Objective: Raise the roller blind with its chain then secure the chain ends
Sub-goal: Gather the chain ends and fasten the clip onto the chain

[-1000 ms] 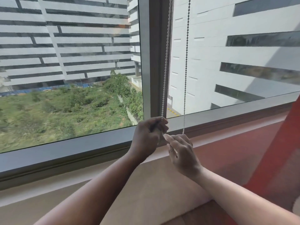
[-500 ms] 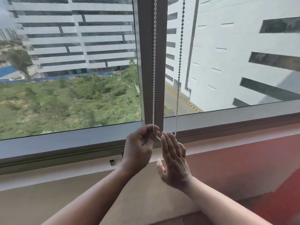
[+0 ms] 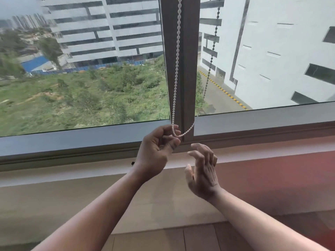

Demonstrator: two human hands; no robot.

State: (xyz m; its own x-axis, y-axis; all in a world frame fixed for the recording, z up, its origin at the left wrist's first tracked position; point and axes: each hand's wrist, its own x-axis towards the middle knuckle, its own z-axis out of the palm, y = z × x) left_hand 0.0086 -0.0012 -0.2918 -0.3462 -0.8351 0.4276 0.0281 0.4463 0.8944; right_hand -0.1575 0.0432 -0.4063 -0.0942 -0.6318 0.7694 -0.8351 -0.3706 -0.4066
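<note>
Left hand (image 3: 155, 151) pinches the bead chain (image 3: 176, 69) at the bottom of its loop, by the window mullion (image 3: 188, 69), probably holding it taut for securing. Right hand (image 3: 204, 171) spread, empty, just below.

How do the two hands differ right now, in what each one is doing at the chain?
The left hand is curled, its fingers pinching the bottom loop of the bead chain; the right hand is open, fingers spread, holding nothing. The left hand sits higher, up at the window frame; the right hand hangs lower, clear of the chain. Both are bare and raised before the window.
</note>
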